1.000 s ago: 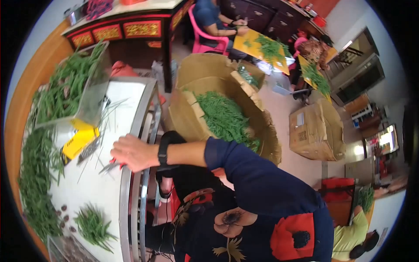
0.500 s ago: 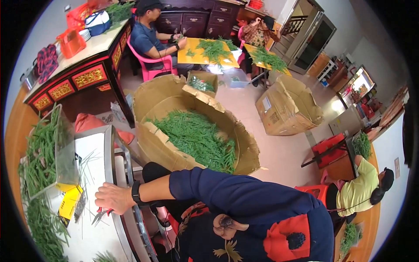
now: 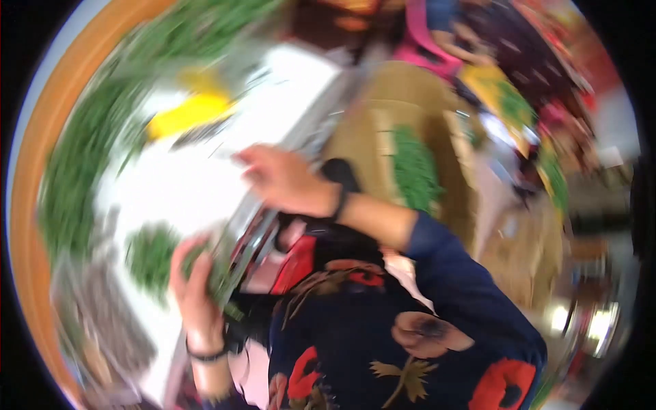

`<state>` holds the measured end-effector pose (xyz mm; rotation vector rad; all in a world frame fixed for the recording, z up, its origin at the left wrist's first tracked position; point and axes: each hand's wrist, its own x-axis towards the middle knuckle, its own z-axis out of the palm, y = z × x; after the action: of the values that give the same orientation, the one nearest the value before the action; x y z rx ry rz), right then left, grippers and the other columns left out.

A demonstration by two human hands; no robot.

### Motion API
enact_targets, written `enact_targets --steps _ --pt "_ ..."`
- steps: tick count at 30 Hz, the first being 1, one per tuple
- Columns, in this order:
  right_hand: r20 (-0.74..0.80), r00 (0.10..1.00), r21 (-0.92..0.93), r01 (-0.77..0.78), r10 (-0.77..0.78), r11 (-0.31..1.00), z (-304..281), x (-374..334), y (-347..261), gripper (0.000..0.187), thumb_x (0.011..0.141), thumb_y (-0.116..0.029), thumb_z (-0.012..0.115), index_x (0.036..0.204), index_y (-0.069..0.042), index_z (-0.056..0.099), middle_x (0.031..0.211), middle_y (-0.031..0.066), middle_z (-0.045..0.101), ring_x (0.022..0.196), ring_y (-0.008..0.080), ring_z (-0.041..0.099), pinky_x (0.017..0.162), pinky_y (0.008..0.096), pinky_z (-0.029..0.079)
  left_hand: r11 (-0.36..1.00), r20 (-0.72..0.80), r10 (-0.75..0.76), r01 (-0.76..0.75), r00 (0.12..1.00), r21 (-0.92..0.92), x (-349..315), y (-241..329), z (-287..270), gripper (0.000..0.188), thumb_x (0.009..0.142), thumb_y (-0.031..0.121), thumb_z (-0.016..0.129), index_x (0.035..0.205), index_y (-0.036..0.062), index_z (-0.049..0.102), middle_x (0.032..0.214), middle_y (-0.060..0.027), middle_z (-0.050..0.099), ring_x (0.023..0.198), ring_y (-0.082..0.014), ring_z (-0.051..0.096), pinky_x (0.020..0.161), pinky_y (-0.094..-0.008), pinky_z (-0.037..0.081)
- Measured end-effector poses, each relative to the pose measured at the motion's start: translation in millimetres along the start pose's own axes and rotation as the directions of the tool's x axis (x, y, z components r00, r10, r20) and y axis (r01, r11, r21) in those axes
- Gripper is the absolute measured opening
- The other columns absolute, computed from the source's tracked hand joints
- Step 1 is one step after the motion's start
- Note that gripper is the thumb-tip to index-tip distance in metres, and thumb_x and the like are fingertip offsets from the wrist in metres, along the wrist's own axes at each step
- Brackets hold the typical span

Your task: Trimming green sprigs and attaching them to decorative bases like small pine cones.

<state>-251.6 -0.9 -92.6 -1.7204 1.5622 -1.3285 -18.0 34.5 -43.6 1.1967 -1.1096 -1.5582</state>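
Motion smears the view. My left hand (image 3: 195, 294) is at the near edge of a white tabletop (image 3: 174, 174), fingers bent around what looks like a green leafy sprig (image 3: 217, 268). Beside its fingers lies a leafy green bunch (image 3: 150, 256). Reaching in from the right, my right hand (image 3: 290, 181) hovers over the table's edge. Its fingers point left and are too blurred to show whether they hold anything. A yellow packet (image 3: 191, 115) lies beyond, with thin dark wires (image 3: 201, 133) against it. The red-handled pliers seen earlier cannot be made out.
More greenery (image 3: 89, 164) lines the table's far left side. A clear bin (image 3: 102, 321) with greyish stems stands at the lower left. Right of the table is a large cardboard box (image 3: 383, 96) holding green sprigs (image 3: 415, 171). Another person (image 3: 471, 44) sits at a yellow table farther off.
The view has swung left toward the white table and blurred. My left hand has come into view. My right hand has left the spot by the pliers and lifted toward the table's edge.
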Motion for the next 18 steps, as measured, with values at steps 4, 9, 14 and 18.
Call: enact_targets --steps 4,9,14,18 --pt "0.515 0.807 0.125 -0.404 0.289 0.906 -18.3 -13.8 -61.3 0.017 0.089 -0.014 0.059 0.100 -0.001 0.056 0.079 0.0121 0.061 0.072 0.0239 0.063 0.065 0.0331 0.047 0.995 -0.099 0.068 -0.060 0.993 0.076 -10.0 12.0 -3.3 0.025 0.085 0.002 0.063 0.110 0.0001 0.062 0.108 -0.0049 0.063 0.099 -0.0105 0.054 0.088 -0.0227 0.042" --pt "0.582 0.810 0.064 0.042 -0.072 0.997 8.5 -21.5 -72.4 0.021 0.087 -0.015 0.063 0.100 -0.001 0.055 0.079 0.0155 0.061 0.072 0.0324 0.062 0.064 0.0364 0.047 0.974 -0.246 0.150 -0.100 0.958 0.201 -25.3 19.1 -14.1 0.024 0.085 0.001 0.063 0.109 0.0000 0.063 0.107 -0.0044 0.064 0.096 -0.0087 0.055 0.087 -0.0224 0.042" --pt "0.650 0.758 -0.025 0.095 -0.056 0.995 13.2 -18.2 -79.8 0.025 0.084 -0.015 0.066 0.103 -0.001 0.056 0.081 0.0191 0.060 0.075 0.0396 0.059 0.064 0.0409 0.046 0.968 -0.278 0.180 -0.120 0.944 0.219 -26.7 15.9 -17.4 0.023 0.086 0.002 0.063 0.109 -0.0002 0.064 0.106 -0.0041 0.065 0.094 -0.0079 0.055 0.085 -0.0219 0.043" --pt "0.650 0.755 -0.033 0.143 -0.087 0.989 13.3 -17.7 -80.1 0.026 0.084 -0.015 0.066 0.104 -0.002 0.056 0.080 0.0195 0.060 0.075 0.0404 0.058 0.063 0.0427 0.046 0.975 -0.272 0.166 -0.116 0.948 0.190 -25.0 14.3 -15.0 0.024 0.086 0.002 0.063 0.109 -0.0001 0.064 0.107 -0.0042 0.065 0.093 -0.0072 0.055 0.084 -0.0218 0.043"
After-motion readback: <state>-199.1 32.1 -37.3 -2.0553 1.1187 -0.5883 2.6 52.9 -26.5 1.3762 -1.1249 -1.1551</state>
